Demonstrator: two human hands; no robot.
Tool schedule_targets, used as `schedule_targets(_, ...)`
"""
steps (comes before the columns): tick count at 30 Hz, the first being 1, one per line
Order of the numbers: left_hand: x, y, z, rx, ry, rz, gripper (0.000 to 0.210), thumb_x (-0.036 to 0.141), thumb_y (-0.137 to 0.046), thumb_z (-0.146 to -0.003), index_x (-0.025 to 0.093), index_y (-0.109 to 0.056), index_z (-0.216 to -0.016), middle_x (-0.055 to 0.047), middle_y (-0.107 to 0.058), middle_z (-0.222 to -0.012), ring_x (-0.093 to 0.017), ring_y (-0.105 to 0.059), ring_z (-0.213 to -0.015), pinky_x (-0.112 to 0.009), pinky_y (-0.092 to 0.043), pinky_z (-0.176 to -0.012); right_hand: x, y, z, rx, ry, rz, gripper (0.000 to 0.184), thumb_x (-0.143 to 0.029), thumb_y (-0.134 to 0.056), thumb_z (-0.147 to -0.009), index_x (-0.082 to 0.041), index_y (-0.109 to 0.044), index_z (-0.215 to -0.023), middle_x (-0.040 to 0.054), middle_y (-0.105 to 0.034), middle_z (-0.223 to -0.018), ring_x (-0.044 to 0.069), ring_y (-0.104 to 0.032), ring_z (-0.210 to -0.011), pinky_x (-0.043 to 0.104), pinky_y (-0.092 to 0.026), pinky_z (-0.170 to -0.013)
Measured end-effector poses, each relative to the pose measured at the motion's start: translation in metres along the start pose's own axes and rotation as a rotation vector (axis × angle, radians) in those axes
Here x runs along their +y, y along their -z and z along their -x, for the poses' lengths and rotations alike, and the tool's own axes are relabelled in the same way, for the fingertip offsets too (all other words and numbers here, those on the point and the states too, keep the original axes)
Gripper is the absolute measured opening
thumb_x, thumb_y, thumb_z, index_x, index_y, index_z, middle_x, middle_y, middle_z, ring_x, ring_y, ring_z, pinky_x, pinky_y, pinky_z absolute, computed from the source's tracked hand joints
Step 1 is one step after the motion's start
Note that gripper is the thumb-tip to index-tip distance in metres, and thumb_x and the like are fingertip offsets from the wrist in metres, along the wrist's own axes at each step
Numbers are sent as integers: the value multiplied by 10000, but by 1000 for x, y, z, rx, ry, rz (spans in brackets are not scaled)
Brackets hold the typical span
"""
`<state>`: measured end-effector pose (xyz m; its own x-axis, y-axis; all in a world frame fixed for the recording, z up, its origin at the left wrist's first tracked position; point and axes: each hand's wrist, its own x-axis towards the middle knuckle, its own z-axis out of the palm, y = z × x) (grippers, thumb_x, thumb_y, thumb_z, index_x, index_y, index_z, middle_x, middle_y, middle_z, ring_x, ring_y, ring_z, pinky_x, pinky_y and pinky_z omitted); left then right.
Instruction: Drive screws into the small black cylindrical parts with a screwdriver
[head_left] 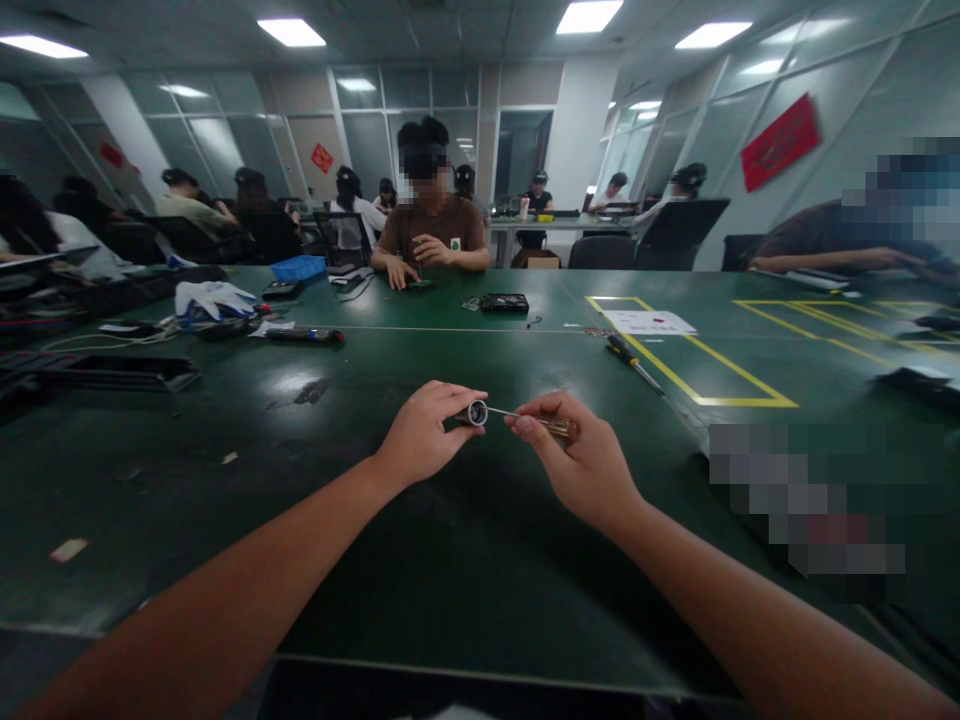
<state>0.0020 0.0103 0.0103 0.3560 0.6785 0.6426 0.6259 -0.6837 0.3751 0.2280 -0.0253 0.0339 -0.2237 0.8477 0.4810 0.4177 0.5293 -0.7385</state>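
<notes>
My left hand [421, 432] grips a short dark cylinder with a silvery ring at its end [477, 412], thumb below and fingers above. The round end faces me and to the right; details inside are too small to tell. In my right hand [589, 465] is a small screwdriver [556, 426] with an amber, see-through handle, pinched between thumb and fingers. Its thin metal shaft points left, and the tip reaches the cylinder's rim; whether it touches or enters cannot be made out. Both hands are above the green table [360, 580].
A black-and-yellow screwdriver [634, 362] lies right of centre beside yellow tape [742, 402] and a white sheet [649, 322]. To the left are a dark pen-like tool [304, 337], white-blue gloves [214, 300] and a blue tray [298, 268]. Opposite, a person [431, 225] works.
</notes>
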Motion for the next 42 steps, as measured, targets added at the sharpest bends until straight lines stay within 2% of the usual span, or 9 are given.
schedule_targets(7,-2,0,0,14,9,-21,420,194,-815,-815,229,-708,-1220,-46,-752,-1160,-232,-647,-1069,-417,-519,-947,5,2,2,36,-3,-63,231,-449,-620,-978,-221,-660,-983,58,-773,-882,226,-747,-810,343,-555,-722)
schedule_targets(15,-1,0,0,2,-5,-17,381,192,-783,-844,241,-714,-1215,-44,-751,-1143,-230,-647,-1041,-406,-519,-920,-4,1,0,-44,43,0,158,-377,-625,-977,-225,-670,-972,37,-770,-869,204,-729,-785,311,-528,-702)
schedule_targets(25,-2,0,0,16,7,-28,404,201,-793,-835,256,-712,-1227,-43,-749,-1153,-234,-647,-1054,-405,-522,-922,-2,2,1,-39,32,-18,193,-412,-627,-975,-224,-665,-963,38,-765,-853,207,-728,-773,314,-534,-704)
schedule_targets(30,-3,0,0,46,36,-18,426,204,-820,-814,237,-714,-1225,-44,-752,-1157,-226,-647,-1059,-399,-519,-935,0,2,0,24,4,-13,225,-435,-611,-980,-217,-665,-969,51,-767,-861,212,-724,-763,324,-533,-695)
schedule_targets(34,-3,0,0,28,31,-28,426,210,-820,-813,249,-717,-1224,-43,-751,-1147,-231,-646,-1053,-407,-525,-926,0,2,-1,3,14,18,208,-415,-617,-975,-214,-673,-968,45,-765,-869,198,-712,-739,313,-520,-670)
schedule_targets(42,-2,2,0,69,29,-32,423,197,-816,-815,258,-720,-1222,-43,-747,-1128,-232,-650,-1052,-407,-528,-931,4,0,-4,50,-35,-24,203,-412,-705,-912,-233,-774,-978,45,-796,-881,220,-743,-768,342,-569,-698)
